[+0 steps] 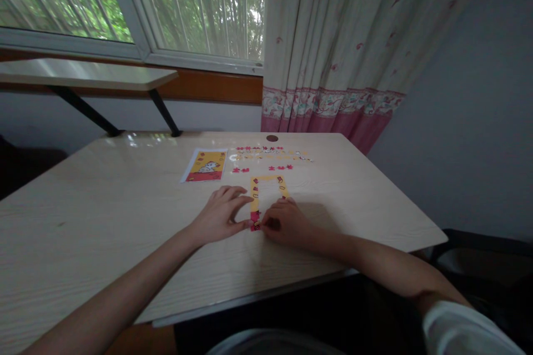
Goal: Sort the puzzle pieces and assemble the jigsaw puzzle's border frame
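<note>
A partly joined jigsaw puzzle border (254, 205), yellow above and red at the lower left, lies on the table. My left hand (222, 213) rests at its left side with fingers spread, the thumb touching the lower left corner and a fingertip near the left edge. My right hand (289, 221) is closed in a pinch at the bottom edge, on a small red puzzle piece (257, 225) beside that corner. The hand covers the lower right of the border. Loose puzzle pieces (272, 150) lie in rows beyond, red and yellow ones.
A reference picture (206, 166) of a white cartoon animal on yellow and red lies left of the loose pieces. A raised shelf (87, 74) stands over the table's (125, 221) far left. Behind are a window and a curtain (333, 38). A round dark cap (272, 138) sits near the back edge.
</note>
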{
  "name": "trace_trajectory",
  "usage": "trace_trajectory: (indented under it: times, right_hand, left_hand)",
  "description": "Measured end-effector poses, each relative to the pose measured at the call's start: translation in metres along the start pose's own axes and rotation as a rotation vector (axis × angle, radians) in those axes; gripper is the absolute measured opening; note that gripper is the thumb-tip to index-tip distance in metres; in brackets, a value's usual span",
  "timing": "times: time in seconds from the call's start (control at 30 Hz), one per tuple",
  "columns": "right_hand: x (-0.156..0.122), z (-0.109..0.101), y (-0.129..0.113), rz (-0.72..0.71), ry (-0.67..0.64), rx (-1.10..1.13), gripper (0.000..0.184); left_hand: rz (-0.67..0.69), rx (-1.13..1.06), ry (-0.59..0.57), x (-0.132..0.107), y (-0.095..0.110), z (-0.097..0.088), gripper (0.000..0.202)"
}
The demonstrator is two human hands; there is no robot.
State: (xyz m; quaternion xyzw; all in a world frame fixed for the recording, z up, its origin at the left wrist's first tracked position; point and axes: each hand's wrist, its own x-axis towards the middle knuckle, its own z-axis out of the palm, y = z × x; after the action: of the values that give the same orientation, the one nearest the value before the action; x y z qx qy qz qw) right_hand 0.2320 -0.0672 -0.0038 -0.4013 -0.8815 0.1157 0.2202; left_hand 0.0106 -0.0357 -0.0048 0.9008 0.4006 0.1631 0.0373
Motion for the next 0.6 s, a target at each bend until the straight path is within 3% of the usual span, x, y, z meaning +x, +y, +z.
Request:
trace_trajectory:
  times: [0.17, 0.43, 0.6]
  right_hand:
    - [-0.0022, -0.0013, 0.0004, -0.058, 0.007, -0.045, 0.013]
    - [-0.0048, -0.0082, 0.0002, -0.274, -0.040, -0.278, 0.018]
    - [-0.0053, -0.0077, 0.0020, -0.302, -0.050, -0.313, 0.018]
  left_hand:
    - [-0.018, 0.012, -0.014, -0.0002, 0.0021, -0.0010, 0.051]
    - [-0.009, 0.005, 0.011, -0.0011, 0.0012, 0.0016, 0.051]
    - [0.006, -0.014, 0.015, -0.0008, 0.0010, -0.0010, 0.044]
